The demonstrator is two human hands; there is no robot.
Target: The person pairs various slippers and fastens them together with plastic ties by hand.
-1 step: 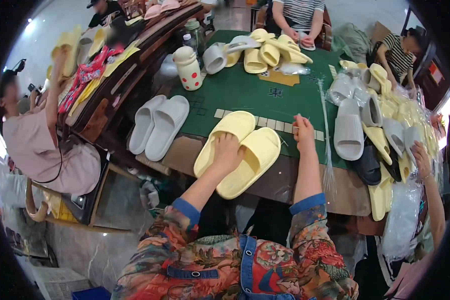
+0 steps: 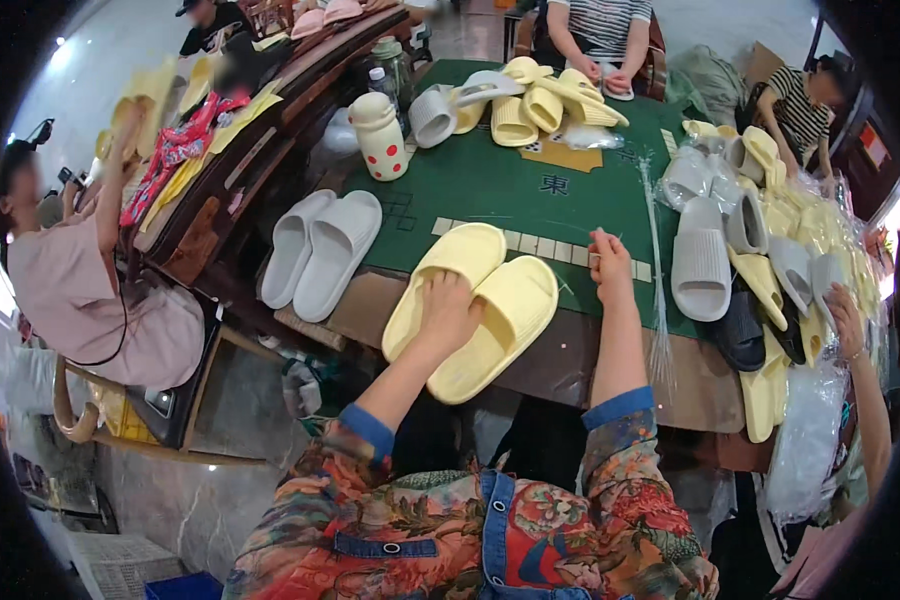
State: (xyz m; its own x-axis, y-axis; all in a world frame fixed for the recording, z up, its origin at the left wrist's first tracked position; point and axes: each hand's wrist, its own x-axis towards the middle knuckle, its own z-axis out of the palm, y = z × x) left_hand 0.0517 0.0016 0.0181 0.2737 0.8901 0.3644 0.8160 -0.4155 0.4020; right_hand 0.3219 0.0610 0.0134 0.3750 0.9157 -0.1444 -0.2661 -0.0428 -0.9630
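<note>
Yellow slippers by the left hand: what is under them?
The yellow slippers lie across the green table's near edge, overhanging it. The left hand rests on them. The surface beneath is covered.

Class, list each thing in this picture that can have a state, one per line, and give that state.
yellow slippers: side by side, soles down, at the table's near edge
left hand: pressed flat on the yellow slippers
right hand: closed, pinching something thin; cannot tell what
grey slippers: paired, soles down, untouched
spotted bottle: upright, capped
</note>
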